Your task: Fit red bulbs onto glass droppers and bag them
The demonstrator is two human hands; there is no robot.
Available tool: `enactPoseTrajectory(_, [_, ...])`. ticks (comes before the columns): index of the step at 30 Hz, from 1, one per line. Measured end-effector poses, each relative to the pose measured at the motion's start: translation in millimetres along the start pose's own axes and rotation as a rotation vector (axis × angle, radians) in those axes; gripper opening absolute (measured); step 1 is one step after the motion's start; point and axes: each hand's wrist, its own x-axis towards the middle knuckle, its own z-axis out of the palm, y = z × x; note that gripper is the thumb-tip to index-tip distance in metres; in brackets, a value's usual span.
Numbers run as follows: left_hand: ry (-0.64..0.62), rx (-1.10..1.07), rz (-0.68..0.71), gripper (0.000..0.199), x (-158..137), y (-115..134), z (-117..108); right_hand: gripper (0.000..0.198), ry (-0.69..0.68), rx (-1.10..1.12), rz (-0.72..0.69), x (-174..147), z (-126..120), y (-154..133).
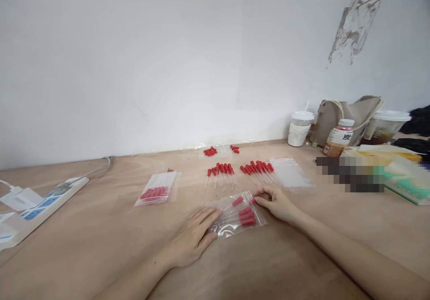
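A clear zip bag (229,232) lies on the table with several red-bulbed glass droppers (247,217) inside, their bulbs toward the bag's right end. My left hand (191,237) rests on the bag's left end, fingers stretched out and pressing it down. At the right end, my right hand (273,203) has its thumb and fingers pinched on a dropper whose red bulb (252,201) shows partly at the bag's mouth. Beyond the bag, loose droppers lie in two groups, a middle group (223,169) and a right group (258,167).
To the left lies a filled bag of droppers (156,188). An unfilled zip bag (292,172) lies right; loose red bulbs (210,151) sit by the wall. A power strip (50,208) occupies the far left. A white cup (300,129), bottle (338,138) and handbag (331,116) stand back right.
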Motion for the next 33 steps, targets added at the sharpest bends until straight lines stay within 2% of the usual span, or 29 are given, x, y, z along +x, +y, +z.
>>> enactPoseTrajectory(3, [0.005,-0.01,0.004,0.045,0,-1,0,0.03,-0.031,0.042,-0.006,1,3,-1])
enactPoseTrajectory(7, [0.011,-0.013,0.013,0.045,0,-1,0,0.04,-0.037,0.171,0.053,-1,7,-3])
enactPoseTrajectory(12, [0.013,0.003,0.01,0.045,0,-1,1,0.055,-0.166,0.274,0.171,-9,6,-15])
enactPoseTrajectory(14, [0.019,0.008,0.007,0.045,0,-1,1,0.056,-0.122,0.284,0.195,-10,5,-18])
enactPoseTrajectory(17, [0.017,0.012,0.005,0.045,0,-1,1,0.052,0.051,0.235,0.263,-7,3,-17])
enactPoseTrajectory(18, [0.014,0.011,0.007,0.045,0,-1,1,0.049,0.067,0.207,0.292,-4,3,-16])
enactPoseTrajectory(20, [0.002,0.004,0.012,0.045,0,-1,0,0.041,-0.024,0.158,0.298,0,4,-13])
enactPoseTrajectory(22, [-0.016,-0.009,0.018,0.045,0,-1,-2,0.031,-0.143,0.142,0.239,3,5,-12])
enactPoseTrajectory(25, [-0.016,-0.049,0.005,0.045,0,0,-2,0.028,-0.215,0.172,0.21,3,7,-16])
enactPoseTrajectory(27, [0.016,-0.092,-0.016,0.045,-1,1,-2,0.027,-0.249,0.259,0.246,0,7,-21])
enactPoseTrajectory(30, [0.105,-0.16,-0.052,0.045,-1,2,2,0.022,-0.324,0.509,0.277,-9,9,-28])
enactPoseTrajectory(33, [0.332,-0.191,-0.226,0.033,-1,1,4,0.02,-0.386,0.706,0.335,-17,15,-32])
